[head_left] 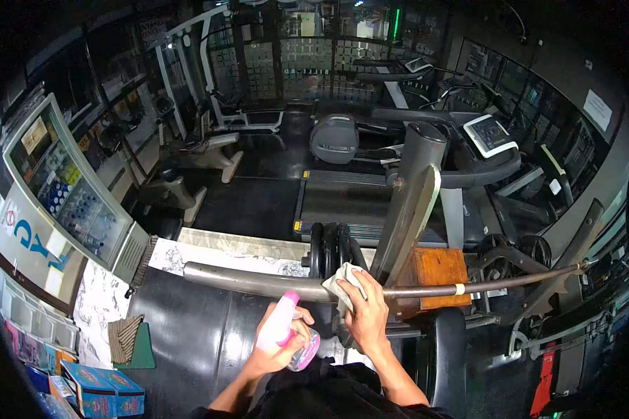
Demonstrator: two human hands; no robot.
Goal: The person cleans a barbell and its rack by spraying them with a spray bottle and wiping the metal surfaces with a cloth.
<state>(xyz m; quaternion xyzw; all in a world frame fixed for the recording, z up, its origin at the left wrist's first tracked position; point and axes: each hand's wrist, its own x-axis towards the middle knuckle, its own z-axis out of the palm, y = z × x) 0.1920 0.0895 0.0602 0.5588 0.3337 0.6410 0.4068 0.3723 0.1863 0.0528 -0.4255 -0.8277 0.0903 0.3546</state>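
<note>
A long metal barbell (251, 281) runs across the view, its thick sleeve on the left and its thinner bar on the right. My right hand (367, 312) presses a pale cloth (344, 285) onto the bar near the inner end of the sleeve. Below the sleeve, my left hand (273, 349) is wrapped round a white and pink spray bottle (278, 322), whose pink top is close to the metal. Black weight plates (330, 248) stand just behind the bar, beside a grey upright post (416, 188).
Behind the post is a treadmill (349, 199) with a white-framed console (490, 135). An orange-brown wooden box (442, 276) sits right of the post. A padded black bench (450, 356) is at my right. A drinks fridge (66, 188) and blue cartons (105, 392) stand left.
</note>
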